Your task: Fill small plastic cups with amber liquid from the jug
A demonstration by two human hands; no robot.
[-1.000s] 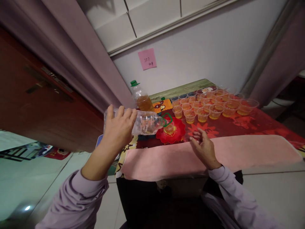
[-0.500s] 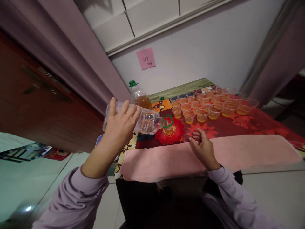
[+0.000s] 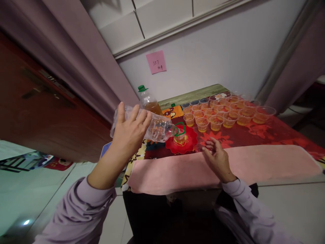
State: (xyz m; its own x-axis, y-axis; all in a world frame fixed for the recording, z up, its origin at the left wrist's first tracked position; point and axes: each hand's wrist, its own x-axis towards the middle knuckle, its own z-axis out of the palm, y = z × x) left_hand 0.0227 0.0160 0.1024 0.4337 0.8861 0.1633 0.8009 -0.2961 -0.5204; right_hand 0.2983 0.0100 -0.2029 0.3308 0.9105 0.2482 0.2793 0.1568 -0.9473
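Left hand (image 3: 129, 130) grips a clear bottle (image 3: 154, 127) tipped sideways, its mouth over a small cup (image 3: 180, 135) on the red mat (image 3: 186, 144). Right hand (image 3: 218, 157) rests open, holding nothing, on the worktop's pink towel (image 3: 254, 162).

Dim, warm indoor light with a purple-red cast; the brightest area is the pale wall (image 3: 215, 51) beyond both hands. A small white glare spot sits on the glossy floor tile (image 3: 25, 222) far below the left hand (image 3: 129, 130). Soft shadow lies under the pink towel edge (image 3: 193, 184) below the right hand (image 3: 217, 158). Strong wide-angle warp bends the dark red door (image 3: 38, 98) left of the left hand. The clear plastic bottle (image 3: 159, 128) is slightly motion-blurred; the distant amber-filled cups (image 3: 228, 108) are soft.
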